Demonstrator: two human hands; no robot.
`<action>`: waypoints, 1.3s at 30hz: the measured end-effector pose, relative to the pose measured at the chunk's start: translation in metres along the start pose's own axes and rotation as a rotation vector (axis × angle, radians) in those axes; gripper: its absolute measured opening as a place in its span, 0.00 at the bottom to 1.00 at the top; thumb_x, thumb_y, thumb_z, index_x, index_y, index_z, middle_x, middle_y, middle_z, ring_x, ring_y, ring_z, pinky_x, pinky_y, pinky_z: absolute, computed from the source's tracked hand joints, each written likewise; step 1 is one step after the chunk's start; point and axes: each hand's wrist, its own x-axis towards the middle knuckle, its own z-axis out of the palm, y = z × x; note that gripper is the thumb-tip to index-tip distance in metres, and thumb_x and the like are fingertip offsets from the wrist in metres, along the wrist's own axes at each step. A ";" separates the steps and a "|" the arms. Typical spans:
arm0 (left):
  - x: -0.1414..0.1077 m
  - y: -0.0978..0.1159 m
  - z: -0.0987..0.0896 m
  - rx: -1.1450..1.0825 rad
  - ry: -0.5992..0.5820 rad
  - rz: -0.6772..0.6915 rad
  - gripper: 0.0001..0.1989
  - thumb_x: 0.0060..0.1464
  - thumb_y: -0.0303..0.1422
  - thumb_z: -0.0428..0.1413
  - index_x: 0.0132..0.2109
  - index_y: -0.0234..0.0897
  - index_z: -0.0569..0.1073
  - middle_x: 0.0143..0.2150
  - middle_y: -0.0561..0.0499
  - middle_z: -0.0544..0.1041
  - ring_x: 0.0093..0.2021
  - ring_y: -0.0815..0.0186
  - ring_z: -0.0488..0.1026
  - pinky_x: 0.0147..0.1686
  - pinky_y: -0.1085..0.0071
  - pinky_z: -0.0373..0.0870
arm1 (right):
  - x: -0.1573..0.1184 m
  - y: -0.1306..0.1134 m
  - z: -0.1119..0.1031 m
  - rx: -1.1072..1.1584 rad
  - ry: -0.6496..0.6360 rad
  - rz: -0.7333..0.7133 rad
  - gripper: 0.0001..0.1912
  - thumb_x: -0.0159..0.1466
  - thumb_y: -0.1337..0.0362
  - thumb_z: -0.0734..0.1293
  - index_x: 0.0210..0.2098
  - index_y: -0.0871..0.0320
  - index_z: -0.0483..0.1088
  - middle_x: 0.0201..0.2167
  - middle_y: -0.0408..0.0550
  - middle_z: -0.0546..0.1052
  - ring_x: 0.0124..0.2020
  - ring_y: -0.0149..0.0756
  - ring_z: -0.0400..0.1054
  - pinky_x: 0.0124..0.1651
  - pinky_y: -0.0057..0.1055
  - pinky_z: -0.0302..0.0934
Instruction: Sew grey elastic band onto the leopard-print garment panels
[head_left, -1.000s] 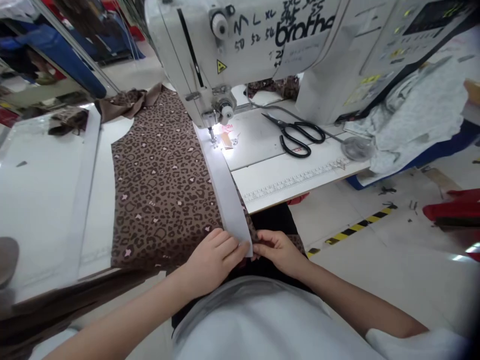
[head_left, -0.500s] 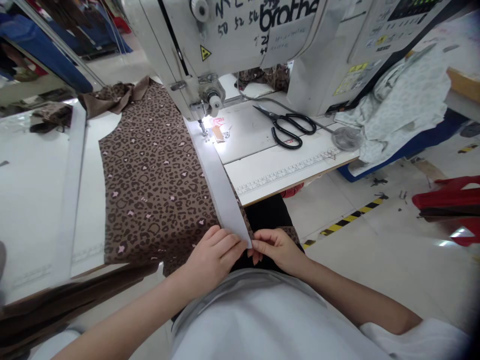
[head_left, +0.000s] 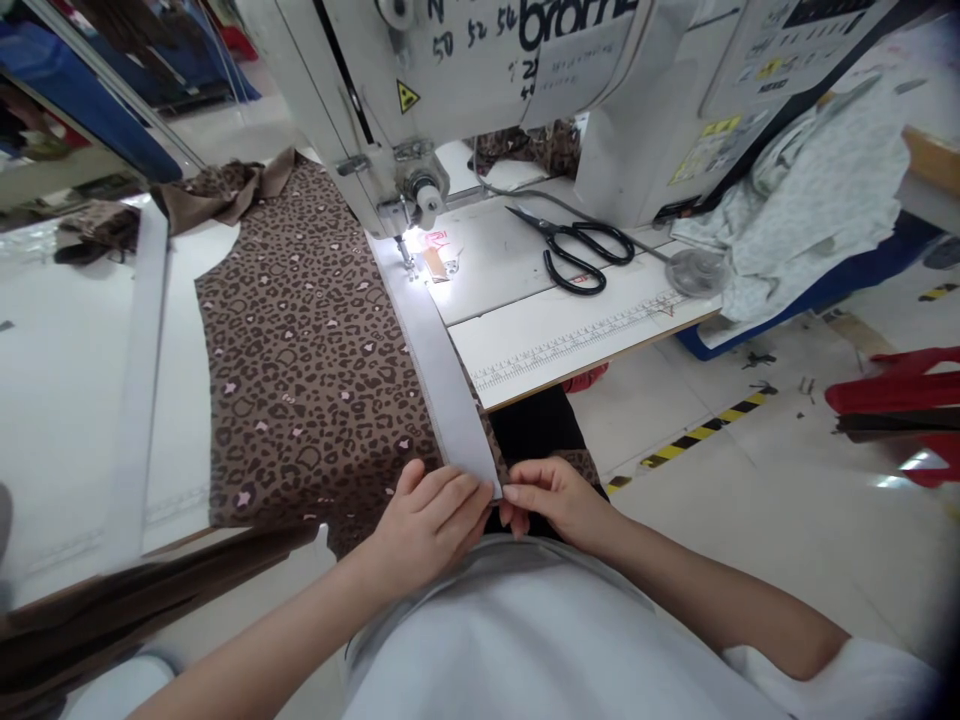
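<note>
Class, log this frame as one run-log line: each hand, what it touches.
left hand: white fabric strip | right hand: leopard-print fabric, strip corner

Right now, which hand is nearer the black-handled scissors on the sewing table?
Right. The right hand is below the table's front edge, straight down from the scissors and not touching them; the left hand rests farther away on the leopard-print fabric.

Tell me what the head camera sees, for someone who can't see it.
The left hand and right hand hold a white strip on brown leopard-print fabric leading to a Brother sewing machine. Black-handled scissors lie nearby.
</note>
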 end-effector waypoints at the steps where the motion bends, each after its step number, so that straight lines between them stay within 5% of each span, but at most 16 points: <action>1: 0.000 0.000 0.001 0.001 0.009 0.004 0.11 0.52 0.26 0.55 0.44 0.33 0.71 0.36 0.48 0.75 0.39 0.64 0.69 0.46 0.63 0.57 | 0.000 0.001 0.000 0.003 -0.010 0.005 0.13 0.58 0.58 0.67 0.24 0.63 0.68 0.22 0.44 0.73 0.20 0.26 0.65 0.25 0.24 0.61; 5: -0.001 -0.002 0.002 -0.061 -0.025 0.010 0.12 0.53 0.23 0.53 0.46 0.32 0.70 0.36 0.47 0.75 0.39 0.64 0.68 0.43 0.64 0.59 | -0.005 -0.007 -0.006 -0.170 0.027 -0.082 0.12 0.62 0.61 0.61 0.26 0.62 0.67 0.21 0.44 0.70 0.20 0.27 0.63 0.25 0.25 0.60; 9: 0.001 -0.003 0.000 -0.122 -0.040 -0.012 0.12 0.54 0.23 0.52 0.46 0.32 0.69 0.36 0.48 0.74 0.38 0.66 0.67 0.40 0.66 0.61 | -0.011 -0.024 -0.014 -0.832 0.209 -0.629 0.05 0.59 0.69 0.61 0.35 0.61 0.67 0.32 0.48 0.69 0.33 0.33 0.64 0.36 0.32 0.63; 11: 0.003 -0.001 -0.001 -0.156 -0.023 -0.033 0.11 0.53 0.22 0.52 0.45 0.33 0.69 0.35 0.48 0.74 0.37 0.66 0.67 0.39 0.67 0.61 | -0.008 -0.030 -0.014 -1.115 0.126 -0.876 0.11 0.58 0.71 0.62 0.41 0.60 0.66 0.40 0.52 0.69 0.44 0.38 0.63 0.46 0.39 0.61; 14: 0.006 0.003 -0.005 -0.215 -0.001 -0.059 0.10 0.53 0.22 0.52 0.43 0.34 0.68 0.36 0.49 0.73 0.36 0.67 0.67 0.38 0.67 0.63 | 0.003 -0.036 -0.011 -1.354 -0.043 -1.010 0.10 0.61 0.72 0.61 0.42 0.61 0.66 0.41 0.52 0.72 0.50 0.38 0.61 0.52 0.39 0.57; 16: 0.011 0.002 -0.011 -0.311 -0.028 -0.100 0.08 0.54 0.22 0.51 0.41 0.35 0.67 0.34 0.49 0.73 0.35 0.67 0.67 0.37 0.68 0.64 | 0.009 -0.040 -0.007 -1.421 -0.097 -1.034 0.07 0.63 0.72 0.59 0.38 0.61 0.67 0.37 0.49 0.74 0.45 0.35 0.64 0.49 0.35 0.60; 19: 0.022 -0.012 -0.021 -0.494 -0.044 -0.359 0.03 0.55 0.25 0.50 0.38 0.36 0.65 0.32 0.51 0.71 0.33 0.69 0.68 0.34 0.72 0.67 | 0.011 -0.050 0.000 -1.466 -0.163 -1.028 0.08 0.63 0.73 0.58 0.34 0.61 0.68 0.33 0.49 0.74 0.39 0.34 0.65 0.43 0.33 0.62; 22: 0.036 -0.041 -0.029 -0.433 0.034 -0.547 0.06 0.57 0.28 0.48 0.43 0.35 0.65 0.41 0.47 0.71 0.43 0.66 0.69 0.43 0.66 0.69 | 0.008 -0.058 0.005 -1.461 -0.191 -0.992 0.08 0.62 0.74 0.58 0.34 0.62 0.69 0.33 0.50 0.74 0.37 0.35 0.65 0.40 0.33 0.62; 27: 0.043 -0.086 -0.029 -0.211 -0.113 -0.458 0.17 0.57 0.31 0.49 0.54 0.36 0.61 0.58 0.43 0.63 0.61 0.59 0.56 0.57 0.55 0.60 | 0.018 -0.063 0.008 -1.356 -0.190 -0.992 0.09 0.60 0.77 0.59 0.36 0.61 0.68 0.33 0.49 0.74 0.37 0.33 0.66 0.39 0.32 0.61; 35: 0.057 -0.140 -0.030 -0.126 -0.163 -0.319 0.21 0.57 0.35 0.50 0.56 0.34 0.60 0.59 0.41 0.62 0.61 0.57 0.55 0.58 0.52 0.57 | 0.064 -0.087 0.005 -1.408 -0.149 -0.966 0.09 0.62 0.75 0.58 0.32 0.59 0.68 0.31 0.48 0.73 0.36 0.34 0.65 0.39 0.32 0.59; 39: 0.065 -0.139 -0.030 -0.084 -0.156 -0.284 0.17 0.57 0.30 0.48 0.53 0.32 0.63 0.57 0.39 0.63 0.61 0.56 0.54 0.59 0.51 0.56 | 0.087 -0.101 0.003 -1.465 -0.179 -0.954 0.11 0.62 0.74 0.56 0.31 0.61 0.68 0.30 0.49 0.73 0.35 0.35 0.64 0.38 0.33 0.59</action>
